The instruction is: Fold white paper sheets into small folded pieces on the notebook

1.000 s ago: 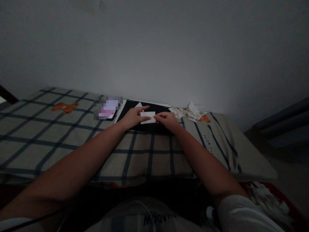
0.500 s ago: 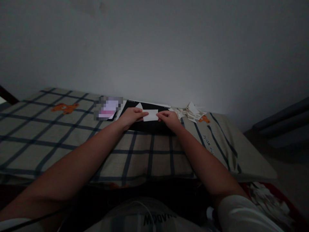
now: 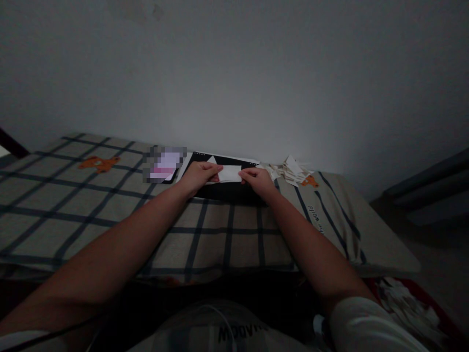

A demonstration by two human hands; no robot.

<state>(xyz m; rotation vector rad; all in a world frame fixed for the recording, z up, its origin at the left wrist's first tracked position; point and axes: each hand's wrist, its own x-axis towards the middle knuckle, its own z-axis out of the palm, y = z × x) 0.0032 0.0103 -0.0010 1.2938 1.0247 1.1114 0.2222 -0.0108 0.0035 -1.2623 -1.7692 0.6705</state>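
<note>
A small white piece of paper point(image 3: 230, 173) is stretched between my two hands, over a black board point(image 3: 227, 192) with a pale border. My left hand point(image 3: 201, 177) pinches its left end, thumb on top. At the right end, the fingertips of my right hand point(image 3: 257, 179) are closed on the same paper. Behind my left hand, the tip of another white piece point(image 3: 212, 160) shows against the board; the rest of it is hidden by the hand.
A heap of folded white paper pieces point(image 3: 291, 170) lies right of the board. To the left is a phone-like device point(image 3: 166, 164) with a pixelated screen. A checked cloth point(image 3: 154, 215) covers the surface, which meets a grey wall point(image 3: 234, 88). More white pieces point(image 3: 406, 303) sit low at the right.
The paper between my hands has shifted very slightly right and up, and its lower edge now looks folded or curled. My left thumb has moved up a little. Both hands keep their hold.
</note>
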